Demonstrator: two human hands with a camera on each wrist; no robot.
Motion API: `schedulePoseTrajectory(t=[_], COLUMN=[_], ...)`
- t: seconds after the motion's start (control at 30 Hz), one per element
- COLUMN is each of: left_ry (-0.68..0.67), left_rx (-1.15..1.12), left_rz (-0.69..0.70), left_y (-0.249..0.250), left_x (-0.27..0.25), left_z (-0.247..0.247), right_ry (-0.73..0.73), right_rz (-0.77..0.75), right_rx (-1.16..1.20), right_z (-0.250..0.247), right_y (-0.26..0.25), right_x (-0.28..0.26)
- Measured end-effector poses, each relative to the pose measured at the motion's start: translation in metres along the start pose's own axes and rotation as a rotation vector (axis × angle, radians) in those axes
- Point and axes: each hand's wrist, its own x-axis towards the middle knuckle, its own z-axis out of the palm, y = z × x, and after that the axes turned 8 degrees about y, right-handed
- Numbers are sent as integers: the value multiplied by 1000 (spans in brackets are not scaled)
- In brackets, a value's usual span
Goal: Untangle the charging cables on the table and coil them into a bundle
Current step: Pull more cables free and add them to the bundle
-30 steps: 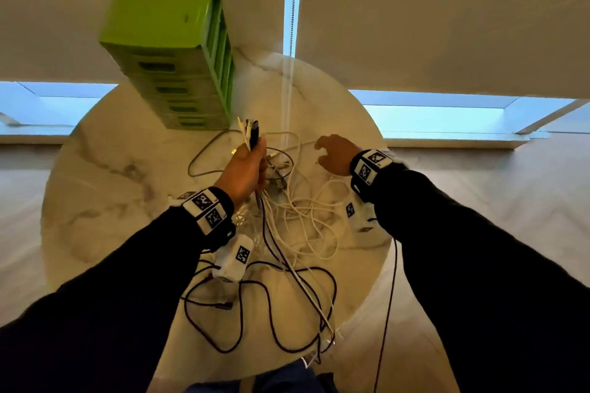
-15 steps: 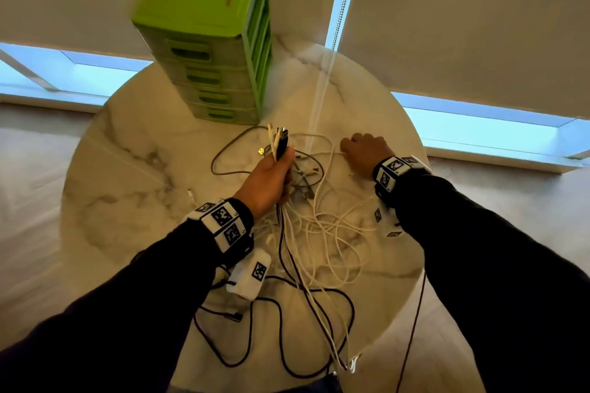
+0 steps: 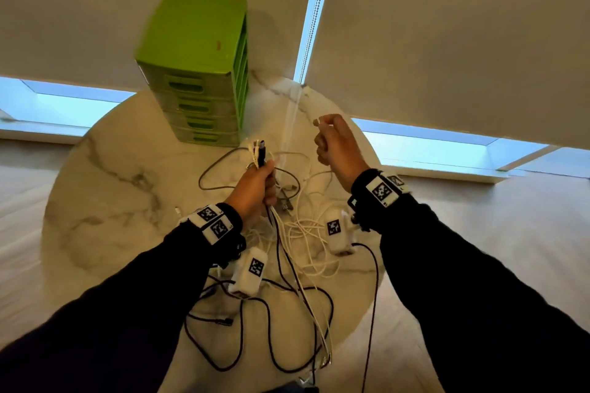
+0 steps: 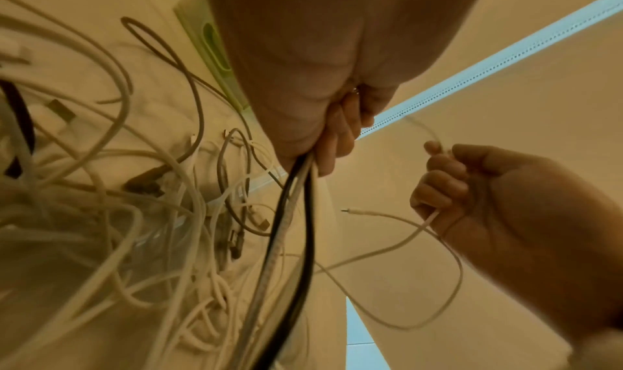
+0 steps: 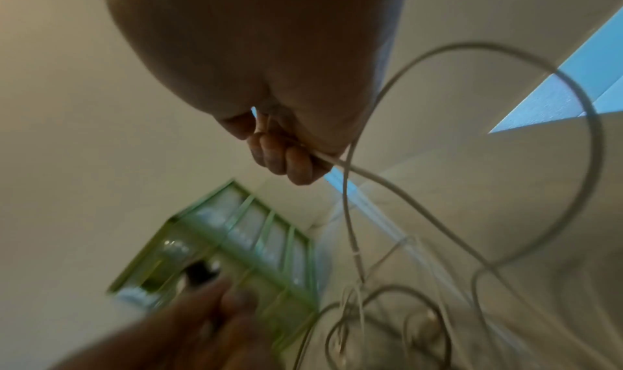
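We see our left hand (image 3: 255, 188) fisted round several cable ends (image 3: 259, 151) — black and white, plugs sticking up — above the tangled cables (image 3: 297, 233) on the marble surface (image 3: 105, 201). Our right hand (image 3: 338, 145), raised beside it, pinches one thin white cable (image 4: 387, 245) — looping down slack.

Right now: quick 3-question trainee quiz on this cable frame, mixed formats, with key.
1. True or false: the left hand grips several cable ends at once.
2. The right hand holds: A) a thin white cable B) a black cable C) nothing.
3. Fill in: behind the cable tangle on the marble table stands a green ____.

Key: 1 true; 2 A; 3 drawer unit.
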Motion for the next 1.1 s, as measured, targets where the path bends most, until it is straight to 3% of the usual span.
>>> schedulePoseTrajectory(t=[0.17,0.37,0.63,0.77,0.97,1.1], left_ry=[-4,-64,-66,-45,-8,-51], left_rx=[-206,-74,208,284,67,-28], left_rz=[11,154,239,346,389,402], left_y=[11,14,11,10,25,46], left_x=[-18,-45,-58,-65,-59,-57], left_z=[-11,-22,-37,-40,-42,-48], right_ry=[-116,-176,-183,-173,-120,-188], right_rz=[-243,-371,-428,-431,-480,-464], right_rx=[-167,-359,-534,-568,-698,-827], right_z=[28,44,52,54,39,18], right_y=[25,33,40,37,59,66], right_x=[-86,-144,-159,-162,-151,-145])
